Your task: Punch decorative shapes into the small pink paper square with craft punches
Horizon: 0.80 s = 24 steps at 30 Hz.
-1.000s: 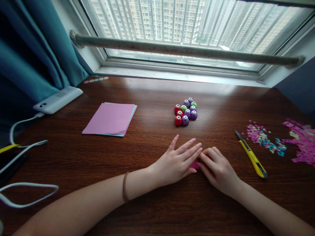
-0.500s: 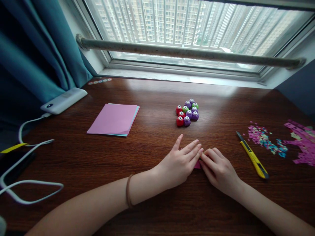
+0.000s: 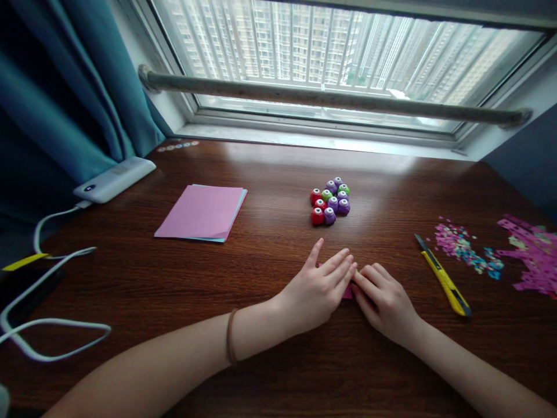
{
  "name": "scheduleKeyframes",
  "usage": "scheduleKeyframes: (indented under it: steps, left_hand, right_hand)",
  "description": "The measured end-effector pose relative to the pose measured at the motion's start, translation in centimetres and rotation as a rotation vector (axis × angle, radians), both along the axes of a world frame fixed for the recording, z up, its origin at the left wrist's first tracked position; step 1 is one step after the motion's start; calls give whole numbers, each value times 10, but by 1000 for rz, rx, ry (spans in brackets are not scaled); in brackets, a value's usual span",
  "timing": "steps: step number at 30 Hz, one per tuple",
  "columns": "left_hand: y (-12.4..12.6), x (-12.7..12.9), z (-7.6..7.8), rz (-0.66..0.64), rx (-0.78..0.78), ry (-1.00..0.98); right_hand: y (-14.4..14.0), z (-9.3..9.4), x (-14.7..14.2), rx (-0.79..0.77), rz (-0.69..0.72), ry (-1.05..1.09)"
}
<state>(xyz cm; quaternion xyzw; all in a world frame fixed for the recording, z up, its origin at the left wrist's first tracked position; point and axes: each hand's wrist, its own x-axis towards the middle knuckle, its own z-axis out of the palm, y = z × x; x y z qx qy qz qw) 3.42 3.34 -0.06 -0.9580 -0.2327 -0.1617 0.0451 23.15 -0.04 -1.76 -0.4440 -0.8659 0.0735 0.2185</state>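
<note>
Fingertips of both hands meet over a small pink paper [image 3: 347,292] near the front edge of the table [image 3: 270,249], almost hidden beneath them. The left hand [image 3: 319,290] lies flat with fingers spread, pinning it; the right hand [image 3: 385,299] has its fingers pressed together on the paper's right side. Firm, even pressure along the paper, judged from this pose, would keep it from slipping. A yellow knife [image 3: 444,282] lies apart toward the right edge.

Pink paper piece [image 3: 347,292]: mostly hidden beneath left hand [image 3: 315,290] and right hand [image 3: 385,299]; shape indeterminable. Punched pink paper strips [image 3: 533,255]: cut off at right edge.
</note>
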Motion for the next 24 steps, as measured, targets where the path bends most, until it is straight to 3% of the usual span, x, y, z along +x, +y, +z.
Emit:
scheduleKeyframes:
  steps: [6,13,20,24]
  left_hand:
    - [1,1,-11,40,-96,-22]
    - [3,0,-9,59,-319,-60]
    - [5,-2,-13,174,-376,-113]
    - [6,-3,-14,174,-385,-74]
  right_hand:
    - [0,-1,0,-21,-9,66]
    - [2,-1,4,-64,-9,138]
    - [4,0,4,-100,-93,209]
    - [6,-4,8,-139,-127,187]
